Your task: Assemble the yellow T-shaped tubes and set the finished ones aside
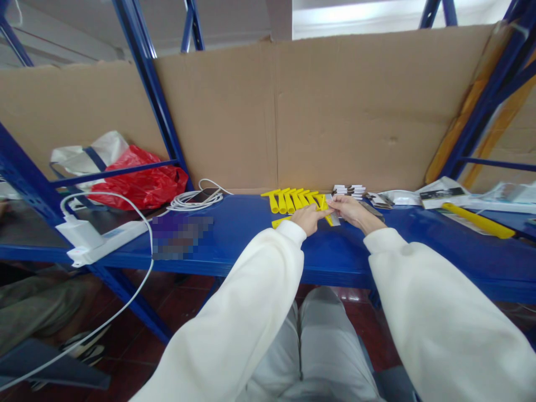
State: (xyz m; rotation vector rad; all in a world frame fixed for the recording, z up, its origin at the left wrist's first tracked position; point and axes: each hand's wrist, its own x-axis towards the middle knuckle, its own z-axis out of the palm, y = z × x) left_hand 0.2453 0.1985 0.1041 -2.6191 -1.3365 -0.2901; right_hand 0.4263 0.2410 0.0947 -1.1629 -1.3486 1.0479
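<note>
Two bare hands at work on a blue tabletop [238,223], before a cardboard panel [335,111]. The left hand [307,219] is closed on a yellow piece [324,202], of which a part stands up beside the fingertips and another part juts below; the middle is covered by the fingers. The right hand [349,209] meets it from the other side, thumb and forefinger drawn together; from here I cannot tell whether they pinch the piece, the pale slip [335,218] showing beneath them, or both. To the left, just behind the left hand, a row of yellow pieces [282,202] lies side by side, tube ends toward the person, the row's right end partly masked by the hands. One more yellow length [280,223] runs under the left wrist, its far end hidden. Behind the right hand sit small white-and-dark packets [349,191], too small to read; a dark flat object [371,211] is half covered by the right forearm. Far right, a yellow bar [479,221] lies near a printed packet [444,192]. At left, a coiled white cable [195,201] lies over a dark item, near a blurred-out patch [180,237]; another person's leg [42,307] is cut off by the edge
</note>
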